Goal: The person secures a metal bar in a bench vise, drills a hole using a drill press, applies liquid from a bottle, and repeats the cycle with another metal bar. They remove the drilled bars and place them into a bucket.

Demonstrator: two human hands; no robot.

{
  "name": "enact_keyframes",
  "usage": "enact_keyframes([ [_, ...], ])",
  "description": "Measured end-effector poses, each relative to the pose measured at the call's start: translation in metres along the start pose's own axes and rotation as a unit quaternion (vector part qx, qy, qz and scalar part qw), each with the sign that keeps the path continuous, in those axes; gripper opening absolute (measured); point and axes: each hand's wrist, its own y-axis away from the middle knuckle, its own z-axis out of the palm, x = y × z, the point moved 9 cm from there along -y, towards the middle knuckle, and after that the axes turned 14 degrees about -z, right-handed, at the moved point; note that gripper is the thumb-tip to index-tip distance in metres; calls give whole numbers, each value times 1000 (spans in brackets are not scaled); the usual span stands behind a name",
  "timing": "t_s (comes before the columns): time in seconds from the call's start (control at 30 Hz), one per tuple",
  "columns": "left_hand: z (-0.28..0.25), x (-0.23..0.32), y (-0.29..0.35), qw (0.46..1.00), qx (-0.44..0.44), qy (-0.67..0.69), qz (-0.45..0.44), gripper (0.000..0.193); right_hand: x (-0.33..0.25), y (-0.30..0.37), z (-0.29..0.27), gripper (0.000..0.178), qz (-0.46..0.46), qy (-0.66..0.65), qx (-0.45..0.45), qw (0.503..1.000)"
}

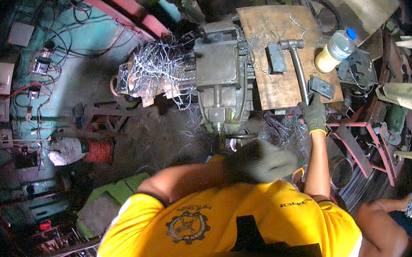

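My right hand (313, 116), in a dark knit work glove with a yellow cuff, is closed round the handle end of a hammer (298, 68). The hammer lies along a plywood board (277, 98), its head at the far end. Next to it on the board are a dark metal block (276, 59) and a smaller dark block (321, 87) near my right hand. My left arm is bent across my chest. At its end my left hand (269, 163), in a grey-green glove, is smeared by motion, so its fingers cannot be made out.
A machine vise (217, 61) with a screw stands in the middle. Tangled wire pieces (157, 68) are heaped left of it. A blue-capped bottle (335, 50) of yellowish liquid stands on the board. Red metal framing (374, 138) is at right, where another person's bare leg (380, 232) shows.
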Motion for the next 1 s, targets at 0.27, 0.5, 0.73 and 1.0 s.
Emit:
enact_keyframes([
  [0.27, -35, 27, -19, 991, 4, -13, -130, 17, -1, 3, -9, 49, 5, -18, 60, 998],
  [0.5, 15, 8, -28, 965, -183, -136, -126, 22, 13, 32, -16, 40, 1, -30, 120, 992],
  [0.73, -4, 22, -30, 985, 23, -167, -36, 23, 16, 70, -25, 45, -25, -53, 167, 984],
  [1.0, -15, 8, -15, 980, 126, -125, -88, 24, -16, 123, -49, 41, -82, -112, 179, 974],
])
